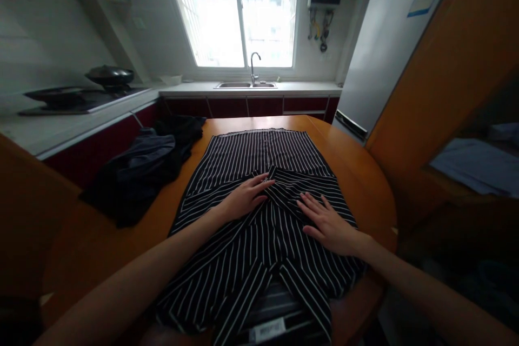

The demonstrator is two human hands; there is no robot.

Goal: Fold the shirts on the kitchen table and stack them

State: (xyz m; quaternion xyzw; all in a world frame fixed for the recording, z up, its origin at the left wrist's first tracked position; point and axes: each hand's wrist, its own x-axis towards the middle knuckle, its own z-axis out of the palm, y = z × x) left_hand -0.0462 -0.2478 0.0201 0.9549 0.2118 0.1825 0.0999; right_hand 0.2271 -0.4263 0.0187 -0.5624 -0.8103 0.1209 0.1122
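A black shirt with white stripes (263, 154) lies spread on the wooden table, its collar toward me and its hem at the far side. Both sleeves are folded inward across the front, their cuffs meeting near the middle. My left hand (245, 197) rests on the shirt by the cuffs, fingers stretched out, with a ring on one finger. Flat on the folded sleeve to the right lies my right hand (328, 224), its fingers spread. A white label (267, 330) shows inside the collar at the bottom edge.
Dark clothes (141, 167) lie heaped on the left part of the round wooden table (365, 184). Beyond stand a counter with a sink (235, 85) and, on the left, a stove with a pan (109, 75). A fridge (381, 48) stands at the right.
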